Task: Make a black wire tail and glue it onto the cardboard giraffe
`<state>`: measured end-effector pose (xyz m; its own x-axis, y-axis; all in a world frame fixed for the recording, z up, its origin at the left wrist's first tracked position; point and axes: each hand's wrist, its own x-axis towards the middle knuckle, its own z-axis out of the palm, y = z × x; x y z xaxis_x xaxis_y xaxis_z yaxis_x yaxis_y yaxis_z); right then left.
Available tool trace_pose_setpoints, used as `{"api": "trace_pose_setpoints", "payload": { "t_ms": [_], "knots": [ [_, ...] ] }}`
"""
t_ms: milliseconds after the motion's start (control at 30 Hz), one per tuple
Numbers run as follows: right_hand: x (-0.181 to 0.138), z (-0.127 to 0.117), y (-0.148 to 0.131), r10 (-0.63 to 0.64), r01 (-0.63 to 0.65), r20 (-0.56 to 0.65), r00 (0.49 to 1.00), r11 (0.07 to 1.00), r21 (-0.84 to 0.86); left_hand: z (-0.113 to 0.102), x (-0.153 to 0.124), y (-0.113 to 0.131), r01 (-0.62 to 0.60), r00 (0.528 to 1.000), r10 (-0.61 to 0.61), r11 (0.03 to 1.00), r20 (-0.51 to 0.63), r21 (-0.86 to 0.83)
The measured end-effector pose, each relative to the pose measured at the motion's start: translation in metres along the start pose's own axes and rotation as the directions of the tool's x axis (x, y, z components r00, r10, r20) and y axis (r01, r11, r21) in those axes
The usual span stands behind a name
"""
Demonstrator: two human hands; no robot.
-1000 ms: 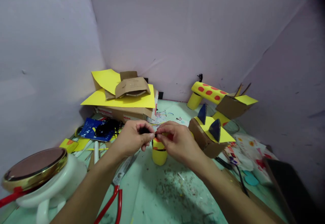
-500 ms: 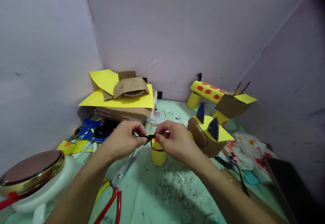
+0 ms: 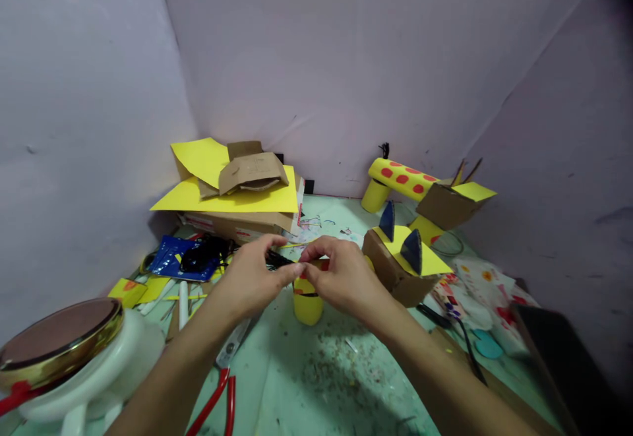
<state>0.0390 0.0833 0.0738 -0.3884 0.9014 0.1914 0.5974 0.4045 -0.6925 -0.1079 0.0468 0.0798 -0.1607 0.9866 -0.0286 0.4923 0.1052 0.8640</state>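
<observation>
My right hand (image 3: pixel 343 274) pinches one end of a small bunch of black yarn (image 3: pixel 277 260) between thumb and forefinger. The strands fan out toward my left hand (image 3: pixel 254 274), whose thumb and forefinger are spread apart. My left thumb tip reaches the right fingertips. Just below them stands a yellow tube leg (image 3: pixel 308 309), part of a toy animal with red spots. My right hand hides most of its body. At the body's right end is a cardboard box head (image 3: pixel 395 272) with a yellow top and two dark blue ears.
Scissors with red handles (image 3: pixel 228 357) lie under my left forearm. A second spotted toy (image 3: pixel 403 177) stands behind. Cardboard and yellow sheets (image 3: pixel 232 192) are piled back left. A round mirror (image 3: pixel 62 334) is front left; a dark flat object (image 3: pixel 564 350) is front right. A blue packet (image 3: pixel 171 256) lies left.
My left thumb and forefinger have parted from the black yarn, and the thumb has moved right to the right fingertips. The yarn strands now spread out more.
</observation>
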Motion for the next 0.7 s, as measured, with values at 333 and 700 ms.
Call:
{"api": "trace_pose_setpoints", "payload": {
  "t_ms": [333,700],
  "knots": [
    [-0.001,-0.001,0.0,0.014,-0.014,0.012,1.0,1.0,0.002,-0.028,0.002,-0.008,0.038,0.996,-0.055,0.973,0.069,0.229],
    [0.001,0.0,0.004,-0.001,0.001,0.009,1.0,1.0,0.031,0.006,0.006,-0.01,-0.036,0.998,0.035,0.999,0.045,0.034]
  ]
}}
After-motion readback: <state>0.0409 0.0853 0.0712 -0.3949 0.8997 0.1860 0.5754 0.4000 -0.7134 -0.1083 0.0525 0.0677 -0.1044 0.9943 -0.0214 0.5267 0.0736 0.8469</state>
